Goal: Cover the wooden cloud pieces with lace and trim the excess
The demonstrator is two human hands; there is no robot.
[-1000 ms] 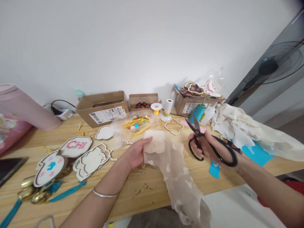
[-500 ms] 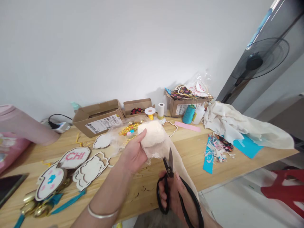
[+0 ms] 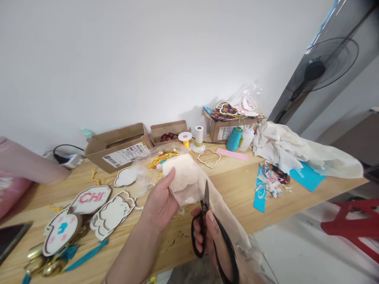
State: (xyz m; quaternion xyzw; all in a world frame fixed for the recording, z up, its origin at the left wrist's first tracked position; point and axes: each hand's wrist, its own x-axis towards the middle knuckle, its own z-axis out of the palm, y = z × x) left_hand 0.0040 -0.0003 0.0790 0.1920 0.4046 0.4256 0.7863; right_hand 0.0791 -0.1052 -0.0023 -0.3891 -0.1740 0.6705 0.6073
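My left hand [image 3: 162,199] is closed on the cream fabric [image 3: 185,173], its thumb lying on top. A scalloped, cloud-like outline and a small white flower show on this cloth, and a long strip of it trails down to the right behind my right hand. In my right hand [image 3: 211,236] is a pair of scissors [image 3: 206,199] with black handles, fingers through the loops. The blades point up, close together, beside the fabric's right edge. Whether cloth lies between them I cannot tell. Just beyond the fabric is a clear plastic bag [image 3: 145,169] with yellow cords.
Embroidered cloud pieces [image 3: 91,199] and brass bells [image 3: 55,266] lie at the left. Along the wall stand cardboard boxes [image 3: 118,152], thread spools [image 3: 235,139] and a white bottle [image 3: 246,140]. Fabric scraps [image 3: 271,181] and crumpled cloth [image 3: 278,144] are at the right, a red stool [image 3: 349,225] below.
The scissor blades have come together from a wider spread. My left hand has tilted the fabric, so its cloud outline shows more. The view has shifted slightly.
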